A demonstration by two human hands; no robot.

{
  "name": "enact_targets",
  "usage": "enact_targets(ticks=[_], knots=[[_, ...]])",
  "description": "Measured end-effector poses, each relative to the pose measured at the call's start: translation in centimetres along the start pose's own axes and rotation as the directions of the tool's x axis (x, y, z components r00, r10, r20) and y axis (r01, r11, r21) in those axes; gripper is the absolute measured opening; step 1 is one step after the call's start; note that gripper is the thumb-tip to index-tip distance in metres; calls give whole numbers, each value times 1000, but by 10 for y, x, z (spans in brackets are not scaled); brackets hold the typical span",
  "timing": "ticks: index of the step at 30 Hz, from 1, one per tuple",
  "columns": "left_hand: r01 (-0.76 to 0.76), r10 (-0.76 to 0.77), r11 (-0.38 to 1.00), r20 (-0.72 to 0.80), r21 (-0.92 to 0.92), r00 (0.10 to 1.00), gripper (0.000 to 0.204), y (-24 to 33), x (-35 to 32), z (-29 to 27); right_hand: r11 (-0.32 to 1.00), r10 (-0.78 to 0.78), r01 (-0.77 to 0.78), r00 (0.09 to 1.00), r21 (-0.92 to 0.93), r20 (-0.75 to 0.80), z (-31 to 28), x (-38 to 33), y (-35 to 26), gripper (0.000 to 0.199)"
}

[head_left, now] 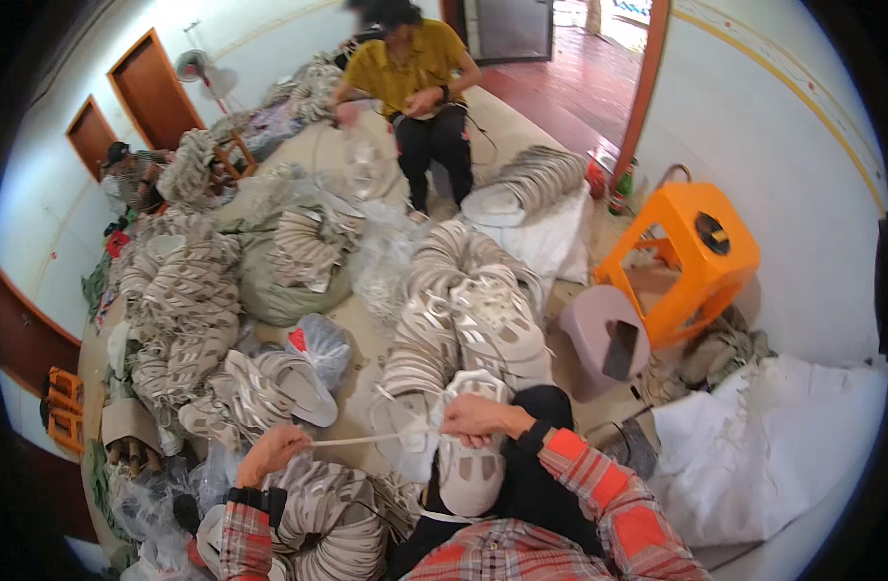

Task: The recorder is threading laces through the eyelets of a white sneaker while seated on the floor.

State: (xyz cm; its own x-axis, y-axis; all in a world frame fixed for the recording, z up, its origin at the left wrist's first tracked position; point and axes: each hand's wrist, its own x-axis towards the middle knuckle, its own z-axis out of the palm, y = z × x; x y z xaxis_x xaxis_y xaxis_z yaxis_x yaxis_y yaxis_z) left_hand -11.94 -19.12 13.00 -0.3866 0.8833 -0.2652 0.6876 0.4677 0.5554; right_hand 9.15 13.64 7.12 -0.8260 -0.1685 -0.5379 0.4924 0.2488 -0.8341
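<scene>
A beige shoe upper (470,476) lies over my lap, its toe end toward me. My left hand (273,453) is closed on one end of a flat, pale shoelace (367,441), out to the left of the upper. The lace stretches nearly straight across to my right hand (478,418), whose closed fingers pinch it just above the upper. Under the lace, left of my knee, another upper (398,426) ends a long nested row. Beyond my knee, further laced uppers (500,324) lie stacked.
Nested uppers (333,518) lie by my left forearm, with larger heaps (187,290) farther left. An orange stool (691,247) and a mauve bin (599,339) with a dark phone on it stand right. White sacking (764,445) lies near right. A co-worker (420,73) sits ahead.
</scene>
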Motion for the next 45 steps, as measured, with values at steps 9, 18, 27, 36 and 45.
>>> enact_targets(ticks=[9, 18, 27, 36, 45], knots=[[432, -299, 835, -379, 341, 876, 15, -81, -105, -6, 996, -21, 17, 999, 93, 44, -17, -8, -3, 24], [-99, -744, 336, -329, -937, 581, 14, -90, 1, 17, 684, -619, 644, 761, -343, 192, 85, -5, -42, 27], [65, -216, 377, -20, -924, 976, 24, 92, 126, 75, 390, -834, 859, 482, -331, 267, 182, -6, 0, 18], [32, -44, 850, -11, -526, 999, 16, 118, 130, 134, 876, -273, 17, 842, -483, -465, -4, -23, 17, 21], [-129, 140, 983, -77, 134, 987, 18, 123, 147, 141, 940, -174, 21, 889, -342, -423, -6, 8, 22, 19]])
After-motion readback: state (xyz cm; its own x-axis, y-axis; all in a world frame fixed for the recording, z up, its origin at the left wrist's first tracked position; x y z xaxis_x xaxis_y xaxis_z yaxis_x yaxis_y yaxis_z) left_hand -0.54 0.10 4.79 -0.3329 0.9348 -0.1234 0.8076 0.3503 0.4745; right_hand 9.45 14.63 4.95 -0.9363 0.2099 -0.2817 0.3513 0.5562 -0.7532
